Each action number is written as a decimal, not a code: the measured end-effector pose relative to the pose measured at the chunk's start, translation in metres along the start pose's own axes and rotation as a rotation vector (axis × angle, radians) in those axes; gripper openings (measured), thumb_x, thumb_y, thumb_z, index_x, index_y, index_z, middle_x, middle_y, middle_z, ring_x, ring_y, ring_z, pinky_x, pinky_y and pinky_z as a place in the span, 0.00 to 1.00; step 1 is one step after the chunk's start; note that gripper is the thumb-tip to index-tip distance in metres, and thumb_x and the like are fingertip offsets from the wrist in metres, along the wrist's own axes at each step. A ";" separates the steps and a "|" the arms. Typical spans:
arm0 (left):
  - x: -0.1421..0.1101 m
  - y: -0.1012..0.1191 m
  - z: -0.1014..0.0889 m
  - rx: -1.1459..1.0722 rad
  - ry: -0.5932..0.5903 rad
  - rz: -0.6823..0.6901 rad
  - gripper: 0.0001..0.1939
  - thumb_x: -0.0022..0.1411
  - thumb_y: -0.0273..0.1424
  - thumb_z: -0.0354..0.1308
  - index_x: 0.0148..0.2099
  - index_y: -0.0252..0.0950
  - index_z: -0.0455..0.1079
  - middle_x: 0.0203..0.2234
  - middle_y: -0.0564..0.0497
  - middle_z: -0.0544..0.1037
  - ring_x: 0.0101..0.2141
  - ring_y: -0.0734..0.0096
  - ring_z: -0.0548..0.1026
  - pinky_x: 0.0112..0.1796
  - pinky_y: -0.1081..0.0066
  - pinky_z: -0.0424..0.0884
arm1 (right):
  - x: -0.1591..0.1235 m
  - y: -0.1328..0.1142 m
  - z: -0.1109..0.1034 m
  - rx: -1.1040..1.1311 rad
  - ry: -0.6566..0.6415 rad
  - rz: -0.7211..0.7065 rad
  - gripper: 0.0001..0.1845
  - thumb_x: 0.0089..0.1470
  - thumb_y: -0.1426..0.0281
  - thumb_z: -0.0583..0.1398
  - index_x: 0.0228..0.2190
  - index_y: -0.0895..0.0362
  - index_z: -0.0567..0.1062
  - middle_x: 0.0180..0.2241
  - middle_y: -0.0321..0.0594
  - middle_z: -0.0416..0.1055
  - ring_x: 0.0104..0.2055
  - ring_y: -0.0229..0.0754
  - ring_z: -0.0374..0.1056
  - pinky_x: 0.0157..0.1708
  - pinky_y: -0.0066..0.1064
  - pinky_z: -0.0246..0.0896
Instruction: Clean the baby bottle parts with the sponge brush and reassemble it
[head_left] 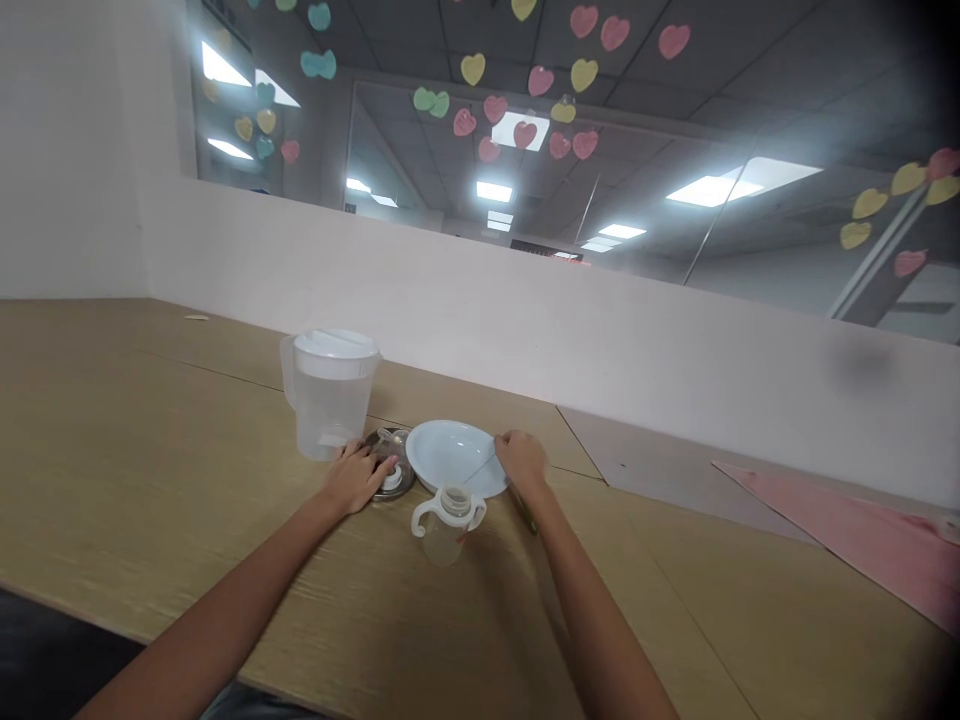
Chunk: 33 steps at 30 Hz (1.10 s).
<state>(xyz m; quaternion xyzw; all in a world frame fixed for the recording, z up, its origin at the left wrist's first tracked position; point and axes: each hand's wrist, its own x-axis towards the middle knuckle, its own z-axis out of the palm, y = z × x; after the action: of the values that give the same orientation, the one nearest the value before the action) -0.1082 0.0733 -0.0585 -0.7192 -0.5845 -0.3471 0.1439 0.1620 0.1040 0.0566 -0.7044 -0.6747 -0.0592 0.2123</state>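
My left hand (358, 474) lies with fingers spread on a small metal tray (397, 478) that carries bottle parts, beside a clear lidded pitcher (330, 392). My right hand (520, 461) is closed in a pinch on a thin stick-like tool (480, 468) that crosses the rim of a white bowl (450, 452). A clear baby bottle with two white handles (448, 520) stands open-topped just in front of the bowl, between my forearms.
The wooden table (150, 480) runs to a low white partition (600, 340) at the back. A grey mat (645, 470) and a pink sheet (862, 540) lie to the right. Paper hearts hang from the ceiling behind the glass.
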 end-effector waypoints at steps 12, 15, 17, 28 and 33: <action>0.012 0.020 -0.033 -0.101 -0.176 -0.158 0.28 0.66 0.44 0.38 0.40 0.31 0.76 0.38 0.41 0.78 0.43 0.55 0.72 0.46 0.61 0.63 | -0.006 -0.023 -0.007 0.465 0.279 -0.047 0.11 0.48 0.67 0.57 0.30 0.54 0.80 0.33 0.39 0.78 0.32 0.41 0.72 0.33 0.28 0.62; 0.013 0.020 -0.036 -0.106 -0.107 -0.203 0.20 0.64 0.38 0.45 0.40 0.32 0.76 0.38 0.43 0.79 0.43 0.56 0.72 0.45 0.64 0.65 | -0.003 -0.023 -0.009 0.645 0.319 -0.088 0.09 0.44 0.67 0.58 0.26 0.56 0.78 0.28 0.38 0.77 0.28 0.40 0.70 0.32 0.29 0.62; 0.013 0.019 -0.038 -0.095 -0.056 -0.218 0.16 0.62 0.34 0.48 0.39 0.33 0.76 0.39 0.44 0.79 0.43 0.58 0.72 0.44 0.65 0.65 | -0.001 -0.023 -0.010 0.740 0.342 -0.106 0.08 0.42 0.67 0.58 0.24 0.57 0.76 0.27 0.38 0.76 0.26 0.39 0.68 0.31 0.30 0.63; 0.013 0.031 -0.051 -0.293 0.223 -0.296 0.12 0.61 0.35 0.51 0.41 0.37 0.72 0.31 0.50 0.78 0.28 0.69 0.74 0.30 0.72 0.66 | -0.005 -0.030 -0.039 1.020 0.317 -0.128 0.16 0.39 0.66 0.58 0.33 0.59 0.72 0.25 0.34 0.70 0.22 0.33 0.62 0.23 0.28 0.63; 0.013 0.041 -0.054 -0.524 0.306 -0.107 0.12 0.61 0.31 0.50 0.42 0.37 0.74 0.38 0.48 0.75 0.37 0.69 0.74 0.39 0.71 0.69 | -0.016 -0.036 -0.062 1.020 0.208 -0.158 0.14 0.43 0.65 0.57 0.32 0.60 0.76 0.25 0.37 0.70 0.20 0.33 0.62 0.22 0.29 0.63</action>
<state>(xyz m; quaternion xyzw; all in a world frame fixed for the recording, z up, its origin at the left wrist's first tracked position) -0.0861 0.0381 -0.0032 -0.6393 -0.4836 -0.5975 0.0213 0.1378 0.0652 0.1143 -0.4490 -0.6444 0.1913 0.5887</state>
